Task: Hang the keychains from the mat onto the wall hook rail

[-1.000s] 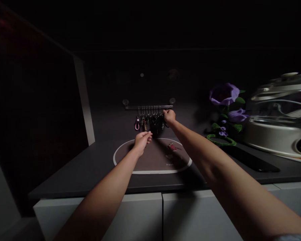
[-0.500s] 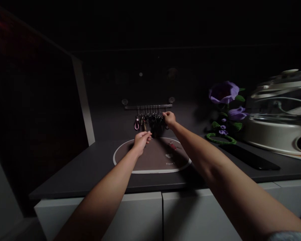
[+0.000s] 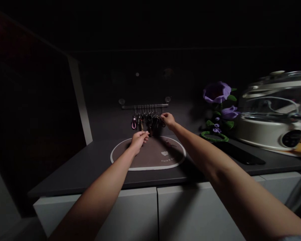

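Note:
A clear rail (image 3: 144, 106) with suction cups holds several hanging keychains (image 3: 147, 122) against the dark wall, and a pink loop fob (image 3: 133, 123) hangs at its left end. My right hand (image 3: 168, 120) is at the right end of the bunch, with its fingers closed on a dark keychain. My left hand (image 3: 139, 140) is below the keys, its fingertips together close to a hanging fob. I cannot tell whether that hand holds anything. A round brown mat (image 3: 147, 157) lies under both hands, with a small red item (image 3: 170, 144) on it.
A white cooker with a glass lid (image 3: 271, 113) stands at the right. Purple artificial flowers (image 3: 217, 92) and a green ring (image 3: 214, 136) stand beside it. A flat black object (image 3: 243, 156) lies on the dark counter (image 3: 72, 174), above white cabinet doors (image 3: 200, 211).
The whole view has shifted slightly, moving things left in the picture. My right hand has moved slightly lower and further right along the keys. My left hand stays close below them.

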The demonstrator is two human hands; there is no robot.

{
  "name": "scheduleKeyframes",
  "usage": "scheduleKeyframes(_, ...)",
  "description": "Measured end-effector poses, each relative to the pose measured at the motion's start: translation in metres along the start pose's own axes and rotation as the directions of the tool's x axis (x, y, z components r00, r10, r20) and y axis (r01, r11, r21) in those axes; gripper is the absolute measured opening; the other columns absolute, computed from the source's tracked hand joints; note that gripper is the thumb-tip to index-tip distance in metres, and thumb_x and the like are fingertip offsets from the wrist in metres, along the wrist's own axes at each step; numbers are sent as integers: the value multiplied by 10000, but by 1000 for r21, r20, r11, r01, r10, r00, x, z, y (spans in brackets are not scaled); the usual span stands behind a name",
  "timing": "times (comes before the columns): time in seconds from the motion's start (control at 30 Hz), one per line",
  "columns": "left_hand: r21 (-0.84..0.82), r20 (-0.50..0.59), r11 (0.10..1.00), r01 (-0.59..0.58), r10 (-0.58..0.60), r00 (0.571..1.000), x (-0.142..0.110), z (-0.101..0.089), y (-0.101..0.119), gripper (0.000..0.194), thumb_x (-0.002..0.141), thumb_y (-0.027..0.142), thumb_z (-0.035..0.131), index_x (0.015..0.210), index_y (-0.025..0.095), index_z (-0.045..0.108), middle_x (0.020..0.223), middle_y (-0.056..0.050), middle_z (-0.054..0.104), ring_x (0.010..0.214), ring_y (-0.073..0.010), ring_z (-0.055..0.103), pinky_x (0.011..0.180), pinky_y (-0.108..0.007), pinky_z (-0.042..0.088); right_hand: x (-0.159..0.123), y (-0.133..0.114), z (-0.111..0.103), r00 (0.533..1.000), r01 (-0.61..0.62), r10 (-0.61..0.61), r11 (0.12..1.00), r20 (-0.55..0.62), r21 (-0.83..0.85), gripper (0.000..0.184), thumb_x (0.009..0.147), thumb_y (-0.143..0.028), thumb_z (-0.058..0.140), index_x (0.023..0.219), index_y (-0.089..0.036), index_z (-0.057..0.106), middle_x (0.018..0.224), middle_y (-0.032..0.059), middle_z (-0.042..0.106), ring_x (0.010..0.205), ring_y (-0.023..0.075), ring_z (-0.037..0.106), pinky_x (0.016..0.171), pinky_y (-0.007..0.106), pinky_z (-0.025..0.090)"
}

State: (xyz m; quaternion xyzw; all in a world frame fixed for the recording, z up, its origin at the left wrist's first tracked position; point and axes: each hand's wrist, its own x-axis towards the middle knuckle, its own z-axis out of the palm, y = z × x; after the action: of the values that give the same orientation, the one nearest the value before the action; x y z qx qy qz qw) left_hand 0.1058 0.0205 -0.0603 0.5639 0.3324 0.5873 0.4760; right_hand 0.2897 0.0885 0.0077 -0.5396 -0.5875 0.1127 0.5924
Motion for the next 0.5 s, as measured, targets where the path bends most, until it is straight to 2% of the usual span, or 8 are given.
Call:
scheduleKeyframes(0.13, 41, 10, 999, -30, 30, 1000, -2, 0, 0, 257, 609, 359, 659, 696, 120, 618, 617, -9, 562, 503, -55, 482, 443, -169, 338, -19, 0, -13, 999, -32, 31, 999, 19, 45, 145, 682, -208, 532, 783, -124, 593, 717, 14, 602, 600, 71, 482, 620, 196, 391)
scheduleKeyframes(0.23, 82, 38, 995, -49, 46, 998, -4, 1, -1, 234, 610, 343, 660, 697, 131, 616, 632, -12, 570, 521, -65, 495, 453, -177, 348, -38, 4, -23, 995, -36, 35, 999, 91, 17, 163, 677, -244, 542, 763, -121, 606, 648, 5, 587, 572, 75, 471, 596, 201, 387)
scheduleKeyframes(0.37, 127, 81, 990, -57, 47, 996, -5, 1, -1, 224, 603, 328, 672, 718, 141, 627, 624, -11, 571, 536, -78, 503, 472, -190, 363, -67, 17, -35, 986, -57, 69, 995, 154, -85, 172, 674, -260, 546, 741, -119, 620, 590, 2, 571, 548, 82, 467, 565, 202, 371)
scheduleKeyframes(0.5, 186, 129, 980, -74, 51, 990, -6, 2, -5, 247, 602, 336, 677, 741, 137, 634, 606, -9, 564, 543, -85, 501, 482, -195, 364, -89, 31, -46, 977, -25, 78, 968, 201, -251, 116, 685, -210, 533, 699, -138, 623, 592, 1, 584, 558, 87, 484, 572, 199, 357)
